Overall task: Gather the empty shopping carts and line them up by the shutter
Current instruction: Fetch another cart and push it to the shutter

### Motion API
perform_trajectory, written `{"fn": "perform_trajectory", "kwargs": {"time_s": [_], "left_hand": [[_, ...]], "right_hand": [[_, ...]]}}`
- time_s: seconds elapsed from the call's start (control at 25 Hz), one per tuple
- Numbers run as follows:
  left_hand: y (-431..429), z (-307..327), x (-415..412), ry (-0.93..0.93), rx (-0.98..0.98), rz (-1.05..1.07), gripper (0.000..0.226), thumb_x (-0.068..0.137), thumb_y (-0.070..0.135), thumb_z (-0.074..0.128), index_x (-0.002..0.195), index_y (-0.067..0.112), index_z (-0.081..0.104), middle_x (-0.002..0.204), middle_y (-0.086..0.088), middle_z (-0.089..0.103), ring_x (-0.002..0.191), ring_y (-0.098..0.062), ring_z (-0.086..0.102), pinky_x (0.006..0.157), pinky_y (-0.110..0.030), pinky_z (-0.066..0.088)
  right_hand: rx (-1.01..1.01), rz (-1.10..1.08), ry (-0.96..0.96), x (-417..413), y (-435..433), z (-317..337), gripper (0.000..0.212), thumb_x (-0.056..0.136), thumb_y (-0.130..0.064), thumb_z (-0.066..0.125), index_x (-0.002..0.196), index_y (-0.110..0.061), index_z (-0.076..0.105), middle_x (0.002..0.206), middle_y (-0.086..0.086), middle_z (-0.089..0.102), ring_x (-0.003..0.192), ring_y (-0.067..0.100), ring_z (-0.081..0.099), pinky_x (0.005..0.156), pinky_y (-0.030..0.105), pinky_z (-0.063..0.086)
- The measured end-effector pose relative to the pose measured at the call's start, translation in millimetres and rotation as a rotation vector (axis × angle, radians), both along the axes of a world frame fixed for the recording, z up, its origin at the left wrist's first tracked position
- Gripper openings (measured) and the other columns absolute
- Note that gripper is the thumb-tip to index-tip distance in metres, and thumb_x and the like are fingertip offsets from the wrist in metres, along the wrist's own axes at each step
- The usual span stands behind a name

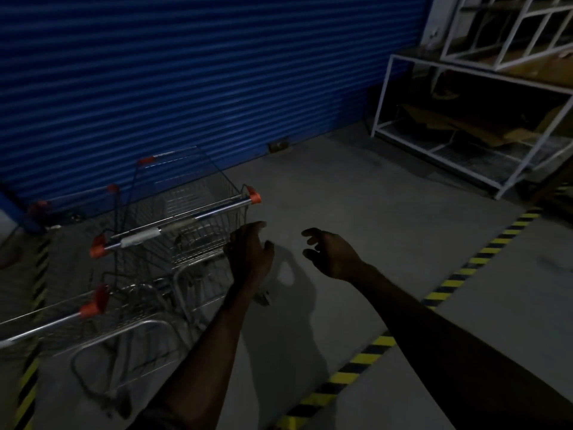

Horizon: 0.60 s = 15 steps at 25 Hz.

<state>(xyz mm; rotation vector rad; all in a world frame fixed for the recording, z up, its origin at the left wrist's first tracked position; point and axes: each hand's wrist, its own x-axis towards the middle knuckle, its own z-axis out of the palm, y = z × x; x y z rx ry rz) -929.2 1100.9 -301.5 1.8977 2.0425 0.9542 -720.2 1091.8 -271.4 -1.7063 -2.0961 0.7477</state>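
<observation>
While both arms stretch out ahead of me, I'm reading the left hand (251,252) as empty, fingers loose and spread, gripping nothing. It hangs just beside the rear right corner of the nearest shopping cart (192,197), and I cannot tell whether skin meets wire there. Over at 3 o'clock from it, well clear of the cart, the right hand (331,252) is empty too, fingers loosely curled with the thumb apart.

That cart sits at 10 o'clock from the hands, nose toward the blue shutter (186,72) and close to its foot. Its handle (186,220) faces me, a chrome bar with orange caps at each end, running slantwise from 8 o'clock up to 2 o'clock.

Down at 8 o'clock, a second cart (46,325) pokes in from the frame edge, blurred, its own orange cap just beside the first cart's lower frame. Whether the two touch, I can't say.

All of this stands on a grey concrete floor (341,181). Yellow-and-black hazard tape (449,280) cuts across it from 6 o'clock out toward 3 o'clock, passing under my right forearm. Up at 2 o'clock stands a white metal rack (383,97), beside the shutter's end, with flattened cardboard (465,125) lying on its lower shelf.
</observation>
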Motion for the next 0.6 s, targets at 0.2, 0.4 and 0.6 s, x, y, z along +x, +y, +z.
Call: {"fn": "perform_trajectory", "kwargs": {"time_s": [0.2, 0.4, 0.6], "left_hand": [[-70, -7, 21, -0.052, -0.036, 0.081, 0.044, 0.076, 0.037, 0.058, 0.119, 0.034, 0.064, 0.123, 0.001, 0.066, 0.122, -0.031, 0.054, 0.106, -0.048, 0.039], [-149, 14, 23, 0.024, -0.016, 0.124, 0.049, 0.079, 0.017, 0.075, 0.126, 0.024, 0.066, 0.133, -0.006, 0.062, 0.123, -0.034, 0.053, 0.101, -0.045, 0.040], [-192, 20, 16, 0.003, -0.021, -0.037, 0.056, 0.082, 0.019, 0.074, 0.136, 0.022, 0.059, 0.142, -0.007, 0.057, 0.129, -0.031, 0.051, 0.105, -0.046, 0.044]], "right_hand": [[0.035, 0.038, 0.033, 21, -54, 2, 0.047, 0.102, -0.033, 0.060, 0.147, -0.028, 0.047, 0.134, 0.000, 0.063, 0.117, 0.020, 0.061, 0.092, 0.032, 0.050], [0.065, 0.127, 0.115, 15, -110, -1, 0.046, 0.101, -0.034, 0.062, 0.145, -0.030, 0.049, 0.131, -0.001, 0.065, 0.113, 0.018, 0.063, 0.087, 0.029, 0.048], [0.135, 0.060, 0.162, 32, -162, 3, 0.046, 0.102, -0.036, 0.061, 0.146, -0.029, 0.050, 0.130, -0.002, 0.065, 0.111, 0.015, 0.062, 0.084, 0.024, 0.043]]}}
